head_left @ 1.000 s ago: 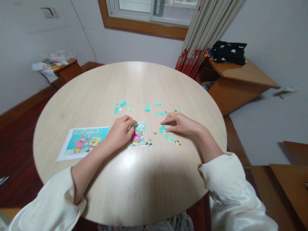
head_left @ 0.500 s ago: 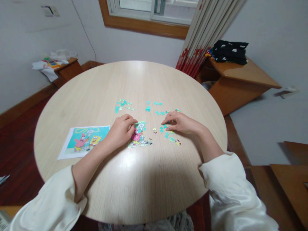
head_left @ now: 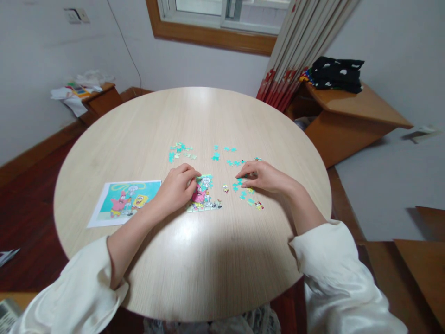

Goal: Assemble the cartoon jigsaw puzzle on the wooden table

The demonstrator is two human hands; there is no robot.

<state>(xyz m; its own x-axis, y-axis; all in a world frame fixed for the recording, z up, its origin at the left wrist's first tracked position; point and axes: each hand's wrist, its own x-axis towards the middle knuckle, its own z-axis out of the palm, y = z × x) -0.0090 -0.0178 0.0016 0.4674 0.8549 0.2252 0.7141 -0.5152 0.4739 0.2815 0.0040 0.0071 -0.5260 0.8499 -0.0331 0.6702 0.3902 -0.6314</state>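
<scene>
A partly joined jigsaw puzzle point(head_left: 205, 197), with a pink starfish figure and a pale long-nosed figure, lies flat on the table. Curled over its upper left edge is my left hand point(head_left: 181, 183), its thumb and fingertips against the puzzle and covering that corner. My right hand point(head_left: 262, 176) hovers palm down over loose turquoise pieces point(head_left: 237, 185), thumb and index finger apart, with no piece visible between them. One yellow piece with a face point(head_left: 225, 188) sits between the puzzle and my right hand. More pieces point(head_left: 259, 205) lie just below that hand.
Left of my left forearm lies a printed reference picture point(head_left: 120, 202). Further back are several loose pieces: a left cluster point(head_left: 179, 148), a small middle group point(head_left: 216, 155) and a row point(head_left: 234, 163) by my right hand. All rest on a round wooden table point(head_left: 194, 260).
The whole view has shifted slightly to the right. Both hands keep nearly the same pose, and the puzzle and pieces show no clear movement on the table.
</scene>
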